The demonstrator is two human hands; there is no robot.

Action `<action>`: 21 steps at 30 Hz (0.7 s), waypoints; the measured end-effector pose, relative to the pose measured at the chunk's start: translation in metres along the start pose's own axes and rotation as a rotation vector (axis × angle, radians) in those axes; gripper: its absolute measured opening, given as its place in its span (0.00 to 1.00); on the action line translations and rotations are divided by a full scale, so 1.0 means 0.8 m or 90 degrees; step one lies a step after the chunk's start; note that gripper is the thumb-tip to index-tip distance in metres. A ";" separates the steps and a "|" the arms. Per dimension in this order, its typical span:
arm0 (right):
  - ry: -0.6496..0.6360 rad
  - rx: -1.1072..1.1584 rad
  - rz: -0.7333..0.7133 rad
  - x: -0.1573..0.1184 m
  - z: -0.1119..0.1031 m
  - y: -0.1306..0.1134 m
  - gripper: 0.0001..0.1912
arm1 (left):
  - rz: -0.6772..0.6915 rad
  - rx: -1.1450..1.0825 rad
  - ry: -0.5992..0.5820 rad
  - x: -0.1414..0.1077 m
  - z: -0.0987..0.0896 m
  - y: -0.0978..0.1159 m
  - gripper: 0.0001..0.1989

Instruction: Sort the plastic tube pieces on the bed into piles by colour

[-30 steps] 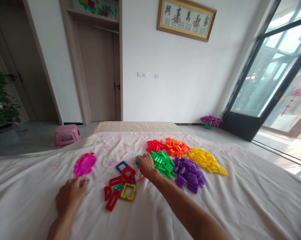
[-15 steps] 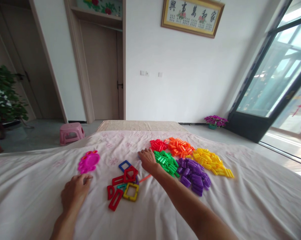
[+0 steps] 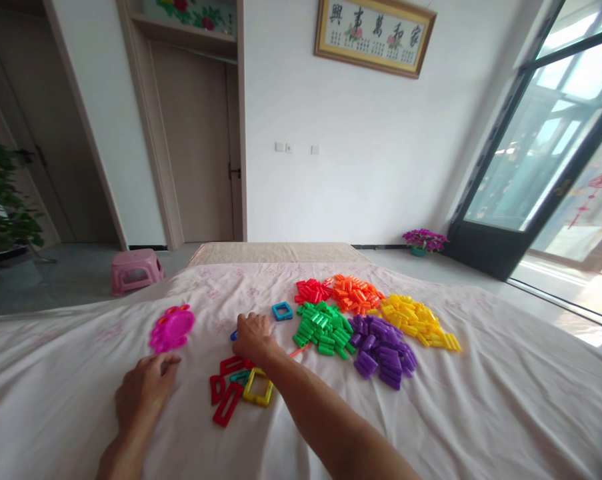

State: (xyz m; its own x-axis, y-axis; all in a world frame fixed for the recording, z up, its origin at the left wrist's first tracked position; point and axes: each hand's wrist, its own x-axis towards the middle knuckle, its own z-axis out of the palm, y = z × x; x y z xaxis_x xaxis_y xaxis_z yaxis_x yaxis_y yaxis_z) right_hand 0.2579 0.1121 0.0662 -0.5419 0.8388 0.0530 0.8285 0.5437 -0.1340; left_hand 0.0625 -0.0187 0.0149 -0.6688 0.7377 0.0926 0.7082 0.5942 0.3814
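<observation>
My right hand (image 3: pixel 253 335) is bent down over a blue square magnetic tile (image 3: pixel 234 335), its fingers closed at the tile, which it mostly covers. Under the wrist and forearm lie red frame tiles (image 3: pixel 227 404), a teal tile (image 3: pixel 240 378) and a yellow square tile (image 3: pixel 257 388). A light-blue square tile (image 3: pixel 282 311) lies apart, beyond the hand. My left hand (image 3: pixel 143 389) rests on the cloth, thumb apart from loosely bent fingers, holding nothing. Just beyond it lies a magenta plastic piece (image 3: pixel 177 329) with a round disc and orange-red bits.
Piles of red (image 3: pixel 311 291), orange (image 3: pixel 357 294), green (image 3: pixel 323 328), yellow (image 3: pixel 417 319) and purple (image 3: pixel 383 349) plastic pieces lie to the right. A thin orange stick (image 3: pixel 301 350) is beside my right forearm. A wrinkled pale sheet (image 3: pixel 455 413) covers the surface; a pink stool (image 3: pixel 137 271) stands beyond.
My right hand has moved left from beside the green pile to the blue tile. The light-blue square tile now shows where that hand was. My left hand stays nearly still.
</observation>
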 end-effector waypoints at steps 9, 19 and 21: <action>-0.096 0.864 0.117 0.022 -0.028 0.069 0.19 | 0.004 -0.004 0.005 0.000 0.001 0.002 0.21; -0.081 1.020 0.175 0.009 -0.019 0.092 0.16 | 0.013 0.002 0.010 -0.004 -0.005 0.006 0.20; -0.014 0.905 0.175 0.012 -0.007 0.086 0.20 | 0.011 -0.001 0.011 -0.005 -0.006 0.006 0.20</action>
State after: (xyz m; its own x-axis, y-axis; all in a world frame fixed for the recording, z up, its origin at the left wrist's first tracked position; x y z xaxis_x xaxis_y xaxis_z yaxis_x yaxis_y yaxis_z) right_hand 0.3106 0.1581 0.0632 -0.4046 0.9024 -0.1485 0.0736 -0.1297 -0.9888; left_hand 0.0673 -0.0201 0.0204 -0.6605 0.7419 0.1156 0.7193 0.5812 0.3806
